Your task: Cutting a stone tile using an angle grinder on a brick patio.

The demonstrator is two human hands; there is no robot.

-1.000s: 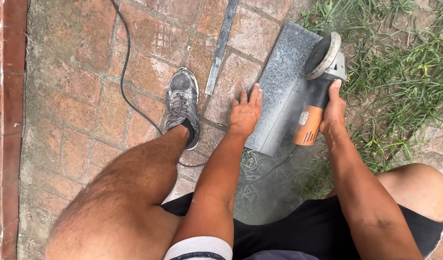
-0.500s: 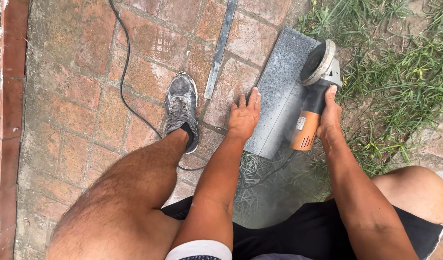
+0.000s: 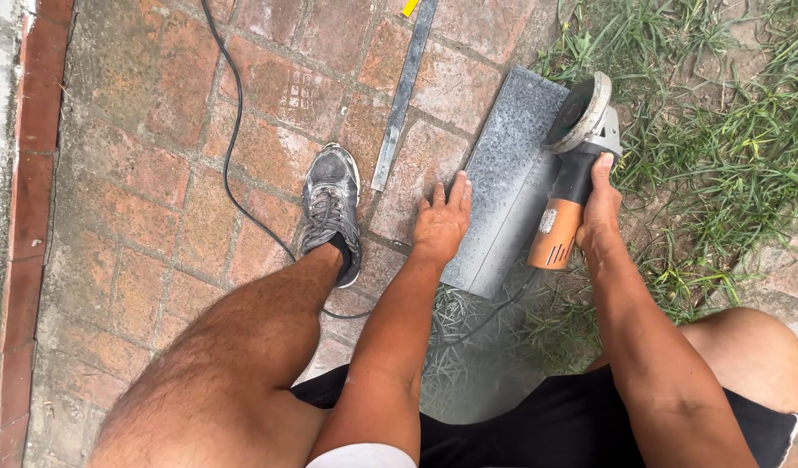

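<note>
grinder [image 3: 572, 173] at slab [image 3: 507, 182] right edge; grass [image 3: 719, 156] beside.

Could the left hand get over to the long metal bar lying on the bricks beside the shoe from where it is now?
Probably yes: the left hand lies flat at the stone slab's edge, and only bare brick separates it from the metal bar.
</note>
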